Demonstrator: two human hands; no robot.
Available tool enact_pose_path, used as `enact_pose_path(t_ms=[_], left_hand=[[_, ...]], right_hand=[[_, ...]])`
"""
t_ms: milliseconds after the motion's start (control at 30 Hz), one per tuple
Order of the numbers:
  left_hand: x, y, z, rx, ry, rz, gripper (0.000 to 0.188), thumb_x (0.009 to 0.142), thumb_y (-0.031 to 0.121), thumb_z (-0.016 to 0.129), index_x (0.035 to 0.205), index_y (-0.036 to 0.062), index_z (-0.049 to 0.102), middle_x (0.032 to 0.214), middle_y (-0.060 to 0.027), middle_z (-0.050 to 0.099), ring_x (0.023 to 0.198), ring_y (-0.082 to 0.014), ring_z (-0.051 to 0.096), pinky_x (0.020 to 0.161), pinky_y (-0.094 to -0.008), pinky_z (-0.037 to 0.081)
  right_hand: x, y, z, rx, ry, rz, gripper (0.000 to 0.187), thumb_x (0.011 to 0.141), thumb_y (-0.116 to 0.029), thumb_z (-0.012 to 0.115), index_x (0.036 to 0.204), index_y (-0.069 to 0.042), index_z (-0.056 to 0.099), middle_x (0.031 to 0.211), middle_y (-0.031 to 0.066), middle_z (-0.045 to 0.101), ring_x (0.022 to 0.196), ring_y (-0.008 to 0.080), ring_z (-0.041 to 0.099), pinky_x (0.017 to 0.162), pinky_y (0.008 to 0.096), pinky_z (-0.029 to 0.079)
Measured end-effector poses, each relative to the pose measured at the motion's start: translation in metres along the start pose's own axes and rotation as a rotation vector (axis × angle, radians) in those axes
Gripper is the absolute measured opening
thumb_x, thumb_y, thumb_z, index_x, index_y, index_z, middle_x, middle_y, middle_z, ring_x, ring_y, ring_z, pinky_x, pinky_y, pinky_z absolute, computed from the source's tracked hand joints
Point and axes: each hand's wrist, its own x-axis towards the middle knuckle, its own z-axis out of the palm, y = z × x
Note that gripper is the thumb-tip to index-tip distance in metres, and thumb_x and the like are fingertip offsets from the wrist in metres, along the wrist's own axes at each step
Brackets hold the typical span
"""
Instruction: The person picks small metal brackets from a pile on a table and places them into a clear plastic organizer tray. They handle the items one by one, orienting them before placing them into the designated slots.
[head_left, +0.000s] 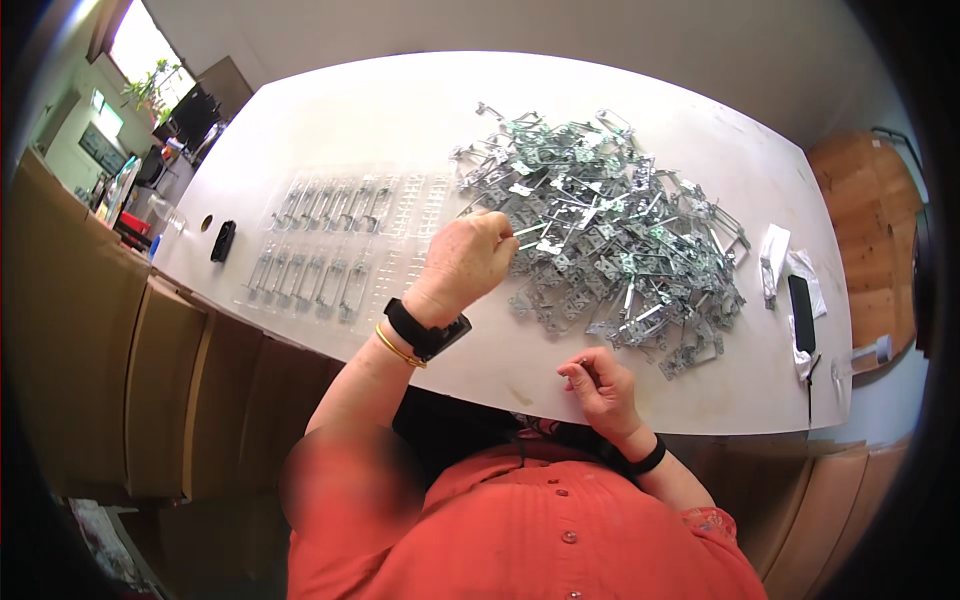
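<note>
My left hand (468,258) reaches to the left edge of a large heap of silvery metal brackets (610,230). Its thumb and fingers are pinched on a metal bracket (533,229), whose bright strip shows at the fingertips; the rest blends into the heap. My right hand (602,392) is closed in a pinch near the table's front edge, below the heap. Whatever lies between its fingertips is too small to name. To the left of my left hand lie clear plastic trays (330,234), with metal brackets standing in two rows; their compartments nearest the hand hold no brackets.
The white table (400,90) has a rounded outline. A small black object (223,241) lies near its left edge. At the right are a white packet (773,262), a black phone-like object (801,312) and crumpled white tissue (812,280). Cardboard boxes (160,375) stand along the left.
</note>
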Motion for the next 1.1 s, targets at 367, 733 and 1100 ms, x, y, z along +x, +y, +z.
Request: enact_pose_path(t_ms=[367,733,1100], left_hand=[[0.045,0.034,0.06,-0.029,0.06,0.06,0.024,0.099,0.019,0.073,0.112,-0.0009,0.072,0.096,-0.0204,0.07,0.089,-0.038,0.07,0.08,-0.0468,0.054],[0.058,0.032,0.07,-0.251,-0.076,-0.06,0.015,0.101,0.011,0.07,0.103,-0.0034,0.069,0.086,-0.0144,0.074,0.078,-0.0225,0.071,0.071,-0.0376,0.055],[0.019,0.057,0.016,-0.505,-0.165,-0.04,0.008,0.102,0.003,0.069,0.106,-0.0029,0.067,0.087,-0.0047,0.071,0.07,-0.0092,0.065,0.064,-0.0269,0.054]], right_hand=[[0.001,-0.007,0.0,0.032,0.006,-0.033,0.009,0.103,-0.008,0.075,0.104,-0.003,0.067,0.076,0.0088,0.067,0.063,0.0163,0.064,0.059,0.0318,0.049],[0.002,-0.007,0.001,0.044,0.007,-0.029,0.01,0.102,-0.009,0.076,0.102,-0.003,0.068,0.077,0.0118,0.067,0.064,0.0224,0.065,0.06,0.0344,0.05],[0.002,0.0,0.004,0.016,0.037,-0.069,0.013,0.103,-0.012,0.076,0.104,-0.004,0.066,0.075,0.0099,0.064,0.061,0.0205,0.06,0.058,0.0342,0.047]])
